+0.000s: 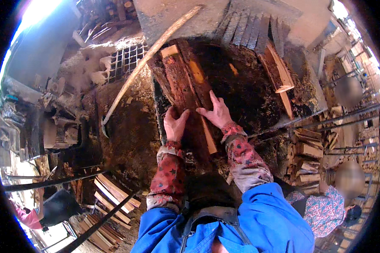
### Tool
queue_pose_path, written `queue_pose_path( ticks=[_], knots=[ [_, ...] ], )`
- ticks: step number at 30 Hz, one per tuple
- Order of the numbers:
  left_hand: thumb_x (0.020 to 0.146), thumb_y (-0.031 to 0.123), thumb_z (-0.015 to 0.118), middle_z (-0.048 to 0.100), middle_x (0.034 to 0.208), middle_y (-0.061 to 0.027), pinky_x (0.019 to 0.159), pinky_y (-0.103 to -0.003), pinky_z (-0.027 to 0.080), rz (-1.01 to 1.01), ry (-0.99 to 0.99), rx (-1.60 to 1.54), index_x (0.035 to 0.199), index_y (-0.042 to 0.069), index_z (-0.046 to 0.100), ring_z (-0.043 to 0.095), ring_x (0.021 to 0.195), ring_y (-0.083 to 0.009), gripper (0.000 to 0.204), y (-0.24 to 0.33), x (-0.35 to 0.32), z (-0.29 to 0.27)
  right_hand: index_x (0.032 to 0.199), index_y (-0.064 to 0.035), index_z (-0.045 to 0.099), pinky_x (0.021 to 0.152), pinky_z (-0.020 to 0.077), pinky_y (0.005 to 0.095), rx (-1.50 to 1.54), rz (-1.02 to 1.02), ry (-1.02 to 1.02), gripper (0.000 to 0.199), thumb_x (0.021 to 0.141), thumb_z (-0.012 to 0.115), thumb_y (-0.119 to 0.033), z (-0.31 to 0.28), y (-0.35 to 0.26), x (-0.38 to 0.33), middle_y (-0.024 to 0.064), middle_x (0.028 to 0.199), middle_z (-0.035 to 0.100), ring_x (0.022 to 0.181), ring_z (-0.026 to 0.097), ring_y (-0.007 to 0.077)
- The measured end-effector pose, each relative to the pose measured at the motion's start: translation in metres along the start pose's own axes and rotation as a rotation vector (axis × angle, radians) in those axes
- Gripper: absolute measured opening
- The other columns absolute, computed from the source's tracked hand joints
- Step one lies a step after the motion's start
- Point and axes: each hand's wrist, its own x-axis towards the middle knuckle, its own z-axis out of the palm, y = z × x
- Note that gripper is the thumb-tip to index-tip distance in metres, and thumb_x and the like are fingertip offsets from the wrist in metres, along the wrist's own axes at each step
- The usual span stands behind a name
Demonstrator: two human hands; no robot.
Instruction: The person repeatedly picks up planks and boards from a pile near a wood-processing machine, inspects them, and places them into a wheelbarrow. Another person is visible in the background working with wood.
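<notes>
Reddish-brown, bark-covered split wood pieces [179, 80] lie lengthwise before me on a dark, debris-strewn metal table [240, 101]. Pale cut wood shows at their far ends and along a strip near my right hand. My left hand [175, 123] grips the left side of the near bark piece, thumb on top. Against its right side my right hand [217, 111] holds too, fingers pointing away and thumb toward the left one. The fingers' undersides are hidden. Left of the wood rests a hooked tool with a long curved wooden handle [147, 59].
Split wood [278, 71] lies at the table's right, below hanging metal strips [245, 29]. A metal grid [126, 61] is at the far left. Wood bundles [114, 194] sit lower left, stacked firewood [308, 152] at right. People are at lower right [323, 213] and lower left [29, 217].
</notes>
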Motion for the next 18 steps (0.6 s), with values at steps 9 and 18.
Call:
queue_pose_path(
  ticks=[9, 18],
  knots=[
    [0.085, 0.007, 0.074, 0.067, 0.112, -0.0116, 0.088, -0.031, 0.051, 0.007, -0.030, 0.064, 0.121, -0.006, 0.057, 0.063, 0.100, -0.0172, 0.042, 0.004, -0.033, -0.016, 0.146, -0.0017, 0.036, 0.084, 0.0502, 0.0471, 0.028, -0.030, 0.121, 0.097, 0.074, 0.077, -0.054, 0.022, 0.001, -0.055, 0.0299, 0.111, 0.053, 0.099, 0.056, 0.0453],
    [0.088, 0.016, 0.072, 0.065, 0.117, -0.0115, 0.088, -0.032, 0.050, -0.082, 0.069, 0.182, 0.128, -0.007, 0.055, 0.061, 0.100, -0.0184, 0.049, 0.008, -0.087, -0.012, 0.148, 0.0006, 0.029, 0.090, 0.0458, 0.0499, 0.162, 0.036, 0.087, 0.095, 0.079, 0.073, -0.046, 0.037, -0.004, -0.137, 0.0316, 0.116, 0.048, 0.103, 0.052, 0.0481]
  ],
)
